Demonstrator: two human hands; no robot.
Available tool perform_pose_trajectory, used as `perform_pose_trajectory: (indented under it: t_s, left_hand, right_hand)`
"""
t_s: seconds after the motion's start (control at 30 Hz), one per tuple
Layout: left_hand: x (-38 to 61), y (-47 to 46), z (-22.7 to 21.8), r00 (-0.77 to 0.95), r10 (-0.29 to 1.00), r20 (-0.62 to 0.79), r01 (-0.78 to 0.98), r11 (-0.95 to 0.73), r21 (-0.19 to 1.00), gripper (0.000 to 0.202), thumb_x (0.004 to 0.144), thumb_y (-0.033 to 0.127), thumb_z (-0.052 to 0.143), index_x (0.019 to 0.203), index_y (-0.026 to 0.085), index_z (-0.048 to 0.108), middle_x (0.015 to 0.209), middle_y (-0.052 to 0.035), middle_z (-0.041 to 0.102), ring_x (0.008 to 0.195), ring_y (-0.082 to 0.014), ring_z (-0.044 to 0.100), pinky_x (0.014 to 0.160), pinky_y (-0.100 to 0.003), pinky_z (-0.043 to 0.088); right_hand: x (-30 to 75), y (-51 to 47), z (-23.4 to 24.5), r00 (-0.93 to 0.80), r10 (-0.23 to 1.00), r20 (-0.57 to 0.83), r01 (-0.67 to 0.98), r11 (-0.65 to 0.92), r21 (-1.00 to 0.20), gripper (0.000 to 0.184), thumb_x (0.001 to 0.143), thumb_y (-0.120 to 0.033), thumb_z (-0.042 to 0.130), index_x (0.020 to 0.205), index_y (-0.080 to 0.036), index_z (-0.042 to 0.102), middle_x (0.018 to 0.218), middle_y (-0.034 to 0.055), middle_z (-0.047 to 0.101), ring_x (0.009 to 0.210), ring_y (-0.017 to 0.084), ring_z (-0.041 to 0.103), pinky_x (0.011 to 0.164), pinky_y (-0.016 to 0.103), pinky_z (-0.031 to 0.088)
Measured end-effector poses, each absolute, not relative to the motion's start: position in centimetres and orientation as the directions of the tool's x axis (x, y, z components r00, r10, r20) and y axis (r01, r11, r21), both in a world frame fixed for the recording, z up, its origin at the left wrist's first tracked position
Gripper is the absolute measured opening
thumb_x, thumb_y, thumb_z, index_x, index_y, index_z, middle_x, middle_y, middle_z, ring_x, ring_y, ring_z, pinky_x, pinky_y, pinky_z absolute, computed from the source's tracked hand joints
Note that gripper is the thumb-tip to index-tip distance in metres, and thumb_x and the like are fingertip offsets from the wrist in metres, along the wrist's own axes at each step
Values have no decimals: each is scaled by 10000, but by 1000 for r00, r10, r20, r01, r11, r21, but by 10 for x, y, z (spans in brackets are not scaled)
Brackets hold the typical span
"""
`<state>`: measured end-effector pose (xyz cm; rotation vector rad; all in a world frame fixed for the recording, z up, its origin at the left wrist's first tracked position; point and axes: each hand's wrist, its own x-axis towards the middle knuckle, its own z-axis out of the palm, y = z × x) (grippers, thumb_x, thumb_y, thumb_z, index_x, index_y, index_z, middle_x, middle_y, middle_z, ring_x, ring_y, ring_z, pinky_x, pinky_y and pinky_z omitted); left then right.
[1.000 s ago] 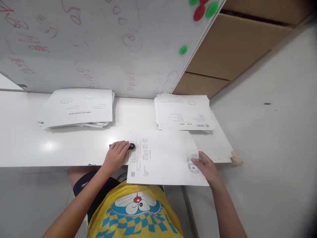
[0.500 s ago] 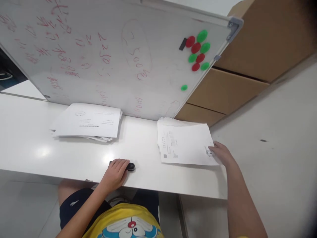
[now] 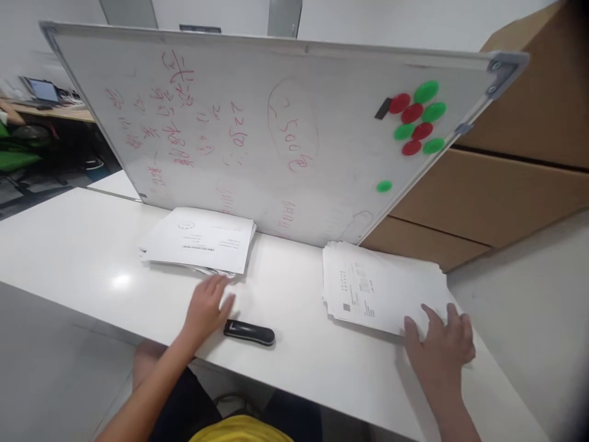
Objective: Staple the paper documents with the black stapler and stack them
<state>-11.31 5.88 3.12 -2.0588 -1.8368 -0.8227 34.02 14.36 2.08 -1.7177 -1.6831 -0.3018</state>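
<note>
A black stapler (image 3: 250,332) lies on the white table, just right of my left hand (image 3: 208,308). That hand is off the stapler, its fingers spread below the left stack of printed papers (image 3: 202,239). My right hand (image 3: 440,341) has its fingers apart at the lower right corner of the right paper stack (image 3: 381,285). Whether its fingertips touch the top sheet is hard to tell. Both stacks have slightly uneven edges.
A whiteboard (image 3: 257,135) with red writing and several red and green magnets stands along the table's far side. Cardboard boxes (image 3: 515,190) are stacked at the right, behind it. A laptop (image 3: 43,91) sits on a distant desk at the far left.
My left hand has let go of the stapler and moved toward the left stack. My right hand has moved to the right stack's lower corner, fingers spreading. The view has tilted up.
</note>
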Motion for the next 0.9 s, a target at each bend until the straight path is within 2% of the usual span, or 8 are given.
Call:
perform_pose_trajectory:
  t_s: [0.1,0.2,0.33,0.47,0.53,0.6,0.73,0.9]
  left_hand:
    - [-158,94,43,38,845,533,991,-102,90,441,864,332,520,1260,139,525,1322,-180,533,1278,-359,424,1008,-519,349]
    - [-184,113,45,156,866,475,978,-203,49,263,898,240,443,1062,152,629,1094,-143,669,1072,-282,589,907,-432,431]
    - [-172,103,44,204,733,649,956,-291,29,218,904,160,422,908,154,640,846,-103,700,819,-211,637,747,-352,473]
    - [-117,75,45,480,540,691,791,-607,-75,215,894,128,445,1009,178,620,923,-90,706,878,-194,643,767,-339,476]
    - [-92,63,45,605,469,643,682,-722,-115,223,897,120,446,1039,187,605,966,-92,701,907,-190,639,781,-337,474]
    - [-77,55,45,671,440,597,622,-772,-131,224,899,108,444,1044,189,594,969,-92,696,901,-186,635,766,-327,475]
    - [-73,51,41,689,516,509,611,-791,-26,219,907,95,421,1010,191,589,957,-86,683,884,-178,620,753,-315,464]
    - [-72,56,38,481,763,432,686,-634,357,149,890,156,470,875,191,614,827,-49,661,836,-173,594,742,-301,442]
  right_hand:
    - [311,116,23,40,782,623,941,180,-286,434,892,-427,426,1237,-195,550,1479,192,354,1374,417,253,999,630,272]
    - [293,104,22,20,791,611,911,237,-337,419,894,-439,421,1188,-179,567,1449,194,400,1366,408,278,992,634,289]
    - [257,90,24,103,883,458,735,243,-633,445,863,-494,456,1151,-179,585,1359,182,503,1312,360,381,1028,585,303]
    - [186,68,32,147,989,32,148,10,-989,512,829,-525,542,1248,-232,538,1328,139,550,1215,316,504,983,512,398]
    - [154,60,34,43,988,-147,-202,-135,-970,517,839,-538,534,1273,-258,523,1330,113,563,1185,300,540,940,472,446]
    - [135,58,34,-27,970,-242,-399,-232,-887,533,815,-506,597,1287,-274,510,1312,87,587,1180,282,552,920,430,469]
    - [128,65,33,-21,937,-348,-448,-320,-834,601,722,-409,738,1269,-280,524,1272,59,618,1173,269,555,908,397,483]
    - [125,75,28,-75,959,-272,-483,-274,-832,409,807,-488,627,1117,-222,643,1188,74,664,1129,266,577,916,399,481]
